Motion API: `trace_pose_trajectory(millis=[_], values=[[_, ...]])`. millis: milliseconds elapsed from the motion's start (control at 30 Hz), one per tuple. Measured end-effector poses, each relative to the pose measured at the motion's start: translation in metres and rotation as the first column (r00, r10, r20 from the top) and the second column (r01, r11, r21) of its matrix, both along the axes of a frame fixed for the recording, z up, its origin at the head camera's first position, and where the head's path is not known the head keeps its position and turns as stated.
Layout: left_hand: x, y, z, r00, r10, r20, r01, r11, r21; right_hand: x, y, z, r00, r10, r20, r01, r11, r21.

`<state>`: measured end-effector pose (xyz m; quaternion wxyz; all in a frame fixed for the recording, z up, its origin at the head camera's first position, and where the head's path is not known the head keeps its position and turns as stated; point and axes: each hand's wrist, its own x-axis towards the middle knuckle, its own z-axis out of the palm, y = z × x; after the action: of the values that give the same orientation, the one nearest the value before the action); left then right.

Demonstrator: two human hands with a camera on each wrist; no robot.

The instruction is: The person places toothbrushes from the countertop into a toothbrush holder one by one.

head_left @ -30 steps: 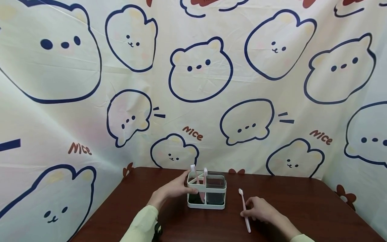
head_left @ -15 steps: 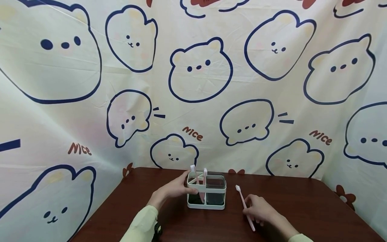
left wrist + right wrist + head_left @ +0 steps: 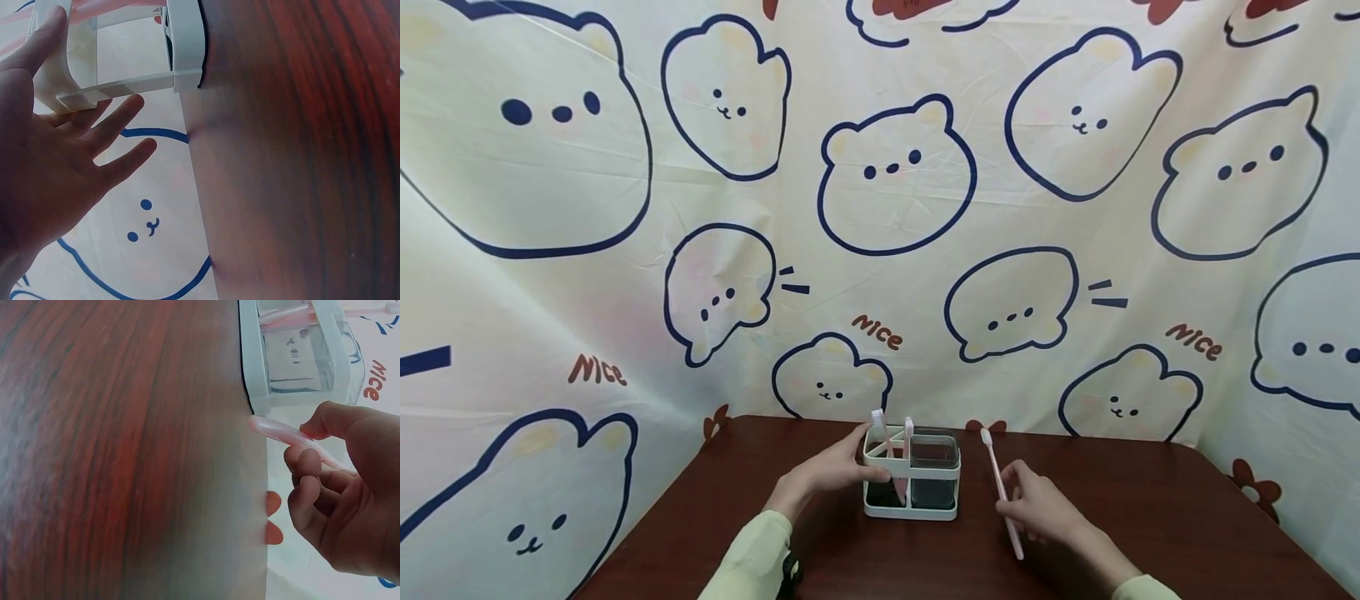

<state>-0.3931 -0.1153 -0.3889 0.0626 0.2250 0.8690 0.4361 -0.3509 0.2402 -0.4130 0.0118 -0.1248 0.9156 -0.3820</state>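
Observation:
A white toothbrush holder [image 3: 901, 472] stands on the brown table in the head view. Two pink toothbrushes [image 3: 880, 427] lean in its left compartments; a clear cup [image 3: 936, 492] fills the right side. My left hand [image 3: 829, 468] grips the holder's left end, thumb on the front of the upper rim and fingers spread along the side and back, as the left wrist view shows. To the right of the holder, my right hand [image 3: 1043, 505] pinches a pink toothbrush [image 3: 994, 463] by its handle between thumb and fingers. Its head points up and away, and its handle end [image 3: 265, 427] points down.
The dark wooden table [image 3: 842, 558] reaches back to a cream curtain [image 3: 895, 283] printed with bear outlines. More of this cloth hangs on both sides. A dark band [image 3: 790, 573] shows at the left wrist.
The right hand has lifted the toothbrush, raising its head and shifting it slightly left towards the holder. The left hand and the holder have stayed in place.

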Motion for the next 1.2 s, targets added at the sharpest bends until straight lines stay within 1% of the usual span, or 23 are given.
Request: trace_pose_trajectory(millis=[267, 533, 767, 867, 1033, 1200], values=[[0.000, 0.000, 0.000, 1.000, -0.005, 0.005, 0.005, 1.000, 0.006, -0.005, -0.008, 0.004, 0.998, -0.014, -0.055, 0.011, 0.999, -0.050], [0.000, -0.001, 0.000, 1.000, -0.012, 0.009, 0.012, 1.000, -0.002, -0.003, -0.016, 0.013, 0.995, -0.039, -0.091, 0.033, 0.997, -0.074], [0.000, -0.002, 0.000, 1.000, -0.004, 0.017, 0.004, 1.000, -0.001, -0.003, -0.022, 0.021, 0.991, -0.023, -0.135, 0.009, 0.995, -0.102], [0.000, -0.002, 0.000, 1.000, -0.003, 0.017, 0.003, 1.000, -0.001, -0.003, -0.026, 0.026, 0.989, -0.029, -0.143, 0.012, 0.993, -0.114], [0.000, -0.001, 0.000, 1.000, -0.003, 0.017, 0.003, 1.000, 0.003, -0.002, -0.034, 0.033, 0.981, -0.047, -0.186, 0.023, 0.991, -0.134], [0.000, 0.000, 0.000, 1.000, -0.001, 0.020, 0.001, 1.000, 0.001, -0.001, -0.041, 0.039, 0.968, -0.044, -0.248, 0.009, 0.990, -0.143]])
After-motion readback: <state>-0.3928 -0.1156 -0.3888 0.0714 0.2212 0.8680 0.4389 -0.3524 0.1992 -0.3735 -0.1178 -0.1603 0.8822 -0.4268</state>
